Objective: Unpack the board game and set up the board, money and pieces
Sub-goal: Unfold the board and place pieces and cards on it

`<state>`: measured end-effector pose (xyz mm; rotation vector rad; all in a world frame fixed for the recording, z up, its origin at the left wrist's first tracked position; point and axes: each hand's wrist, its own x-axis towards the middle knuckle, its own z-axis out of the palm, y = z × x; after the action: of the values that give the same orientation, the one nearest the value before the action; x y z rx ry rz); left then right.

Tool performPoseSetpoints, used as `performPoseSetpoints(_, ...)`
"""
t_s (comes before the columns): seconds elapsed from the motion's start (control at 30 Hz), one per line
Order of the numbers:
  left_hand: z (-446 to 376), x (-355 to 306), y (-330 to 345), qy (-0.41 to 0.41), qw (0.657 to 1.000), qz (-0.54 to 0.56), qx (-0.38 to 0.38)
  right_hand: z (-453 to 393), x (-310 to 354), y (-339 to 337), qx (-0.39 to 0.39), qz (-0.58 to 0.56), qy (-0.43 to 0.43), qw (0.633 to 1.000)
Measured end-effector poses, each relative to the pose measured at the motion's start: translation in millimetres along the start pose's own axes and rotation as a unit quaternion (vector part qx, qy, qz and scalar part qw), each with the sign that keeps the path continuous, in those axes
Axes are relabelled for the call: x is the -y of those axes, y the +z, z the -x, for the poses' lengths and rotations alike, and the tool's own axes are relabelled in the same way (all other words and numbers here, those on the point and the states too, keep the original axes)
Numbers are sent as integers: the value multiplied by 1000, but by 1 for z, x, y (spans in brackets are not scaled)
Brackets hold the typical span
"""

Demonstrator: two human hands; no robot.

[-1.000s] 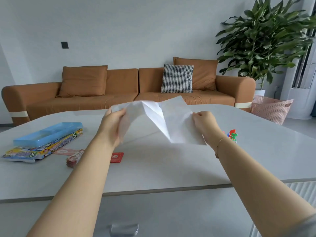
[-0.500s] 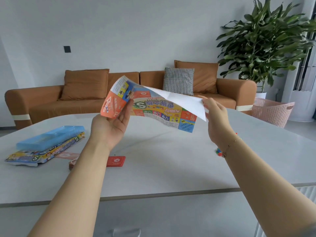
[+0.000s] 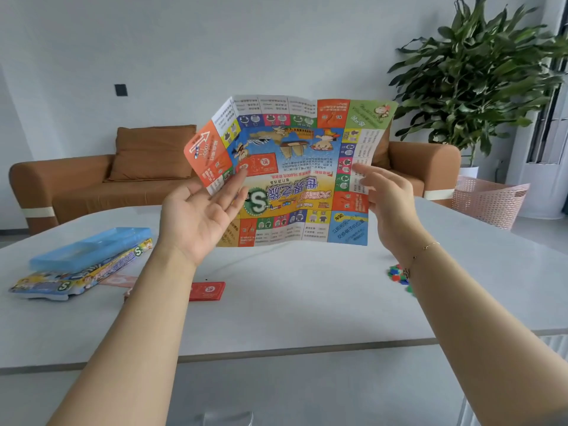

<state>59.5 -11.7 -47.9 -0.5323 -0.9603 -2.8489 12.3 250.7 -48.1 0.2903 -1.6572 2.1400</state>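
Aloft, paper board (image 3: 295,170) upright, print upside-down, long axis sideways, between both slack-fingered hands.

Both forearms bare, no sleeves in view; thin gold chain bracelet (image 3: 422,252) with small charm on right wrist.
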Motion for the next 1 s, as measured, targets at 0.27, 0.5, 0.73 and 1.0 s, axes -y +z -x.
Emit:
performPoseSetpoints(0.27, -6, 6, -10, 37, 939, -310, -143, -4, 0, -10, -22, 24, 69, 997)
performPoseSetpoints(0.5, -14, 7, -26, 86, 684, -688, -224, -3, -3, -10, 6, -72, 141, 987)
performPoseSetpoints(0.73, -25, 24, -34, 22, 866, -418, -273, -3, -13, -6, 20, -319, 217, 922)
performPoseSetpoints(1.0, -25, 43, -21, 74, 938, -182, -286, 14, -28, 21, 91, -199, 250, 943)
